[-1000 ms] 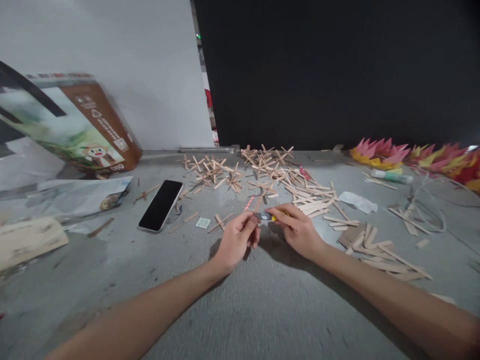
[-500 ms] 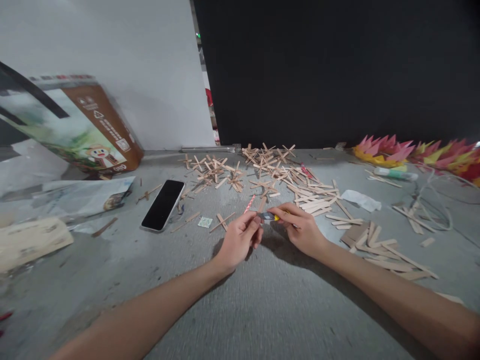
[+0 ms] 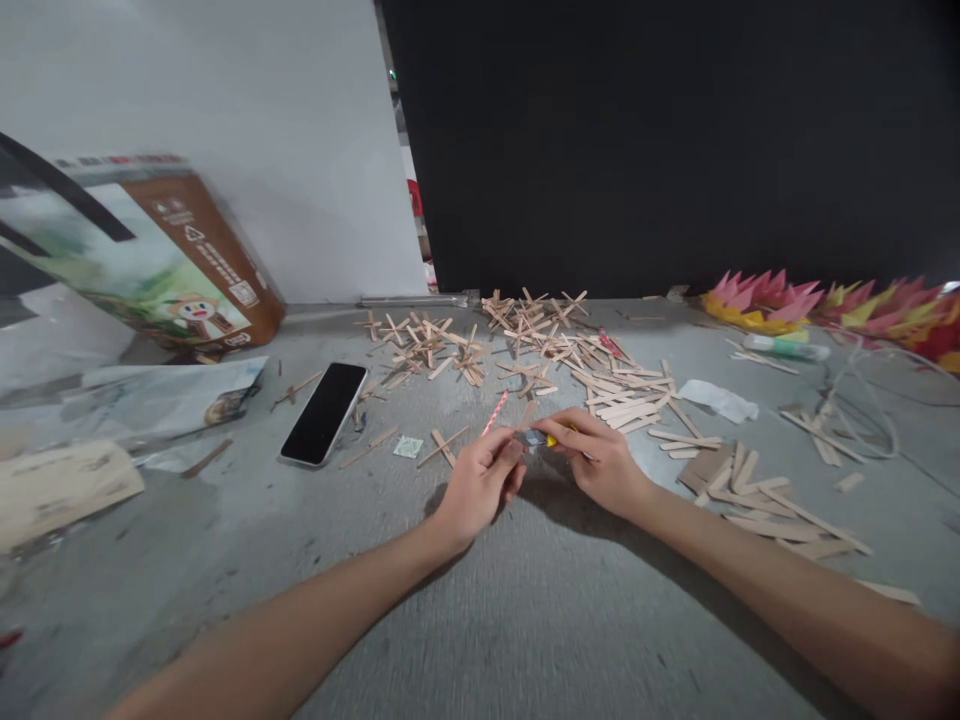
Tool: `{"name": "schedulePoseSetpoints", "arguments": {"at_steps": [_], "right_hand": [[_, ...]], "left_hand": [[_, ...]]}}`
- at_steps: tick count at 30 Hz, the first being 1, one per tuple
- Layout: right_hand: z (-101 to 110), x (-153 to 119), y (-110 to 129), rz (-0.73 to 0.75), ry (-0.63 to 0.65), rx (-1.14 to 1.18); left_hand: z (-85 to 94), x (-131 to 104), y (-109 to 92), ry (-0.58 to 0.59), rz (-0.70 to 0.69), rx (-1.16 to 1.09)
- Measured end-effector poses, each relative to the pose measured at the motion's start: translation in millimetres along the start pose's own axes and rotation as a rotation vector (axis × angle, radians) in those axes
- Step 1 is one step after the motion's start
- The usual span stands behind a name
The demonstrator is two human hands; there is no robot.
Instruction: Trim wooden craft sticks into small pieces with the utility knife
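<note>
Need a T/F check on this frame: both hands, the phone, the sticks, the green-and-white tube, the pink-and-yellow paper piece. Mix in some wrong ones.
1. The right hand holds a yellow tool. True.
2. The left hand lies spread flat. False: the left hand pinches a wooden stick.
3. The phone is right of both hands. False: the phone is to their left.
4. Some sticks lie crossed. True.
5. The tube stands upright. False: the tube lies on its side.
6. The paper piece has pointed tips. True.
</note>
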State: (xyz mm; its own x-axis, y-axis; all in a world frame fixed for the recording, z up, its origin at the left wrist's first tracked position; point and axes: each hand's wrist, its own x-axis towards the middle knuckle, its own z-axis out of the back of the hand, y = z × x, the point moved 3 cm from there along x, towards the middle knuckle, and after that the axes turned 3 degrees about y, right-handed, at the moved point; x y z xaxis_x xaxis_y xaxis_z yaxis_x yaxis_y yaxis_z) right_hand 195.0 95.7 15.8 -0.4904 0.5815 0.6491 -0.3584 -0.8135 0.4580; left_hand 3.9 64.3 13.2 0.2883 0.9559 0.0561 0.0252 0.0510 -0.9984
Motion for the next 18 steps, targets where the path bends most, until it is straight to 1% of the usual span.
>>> {"name": "schedulePoseSetpoints", "arguments": {"at_steps": [3, 7, 10, 14, 18], "right_hand": [[0.5, -0.1, 1.3, 0.002, 0.002, 0.009], [2.0, 1.1, 4.8, 0.015, -0.004, 0.039], [1.9, 1.1, 4.9, 0.019, -0.014, 0.040], [0.4, -0.7, 2.3, 0.021, -0.026, 0.014], [0.2, -0.9, 2.5, 0.027, -0.031, 0.010]], "left_hand": [[-0.6, 0.0, -0.9, 0.009, 0.001, 0.005], [-1.3, -2.0, -3.0, -0.013, -0.031, -0.044], [-1.2, -3.3, -2.3, -0.015, -0.046, -0.029], [-1.4, -3.0, -0.9, 0.018, -0.027, 0.028], [-2.6, -3.0, -2.9, 0.014, -0.012, 0.007]]}}
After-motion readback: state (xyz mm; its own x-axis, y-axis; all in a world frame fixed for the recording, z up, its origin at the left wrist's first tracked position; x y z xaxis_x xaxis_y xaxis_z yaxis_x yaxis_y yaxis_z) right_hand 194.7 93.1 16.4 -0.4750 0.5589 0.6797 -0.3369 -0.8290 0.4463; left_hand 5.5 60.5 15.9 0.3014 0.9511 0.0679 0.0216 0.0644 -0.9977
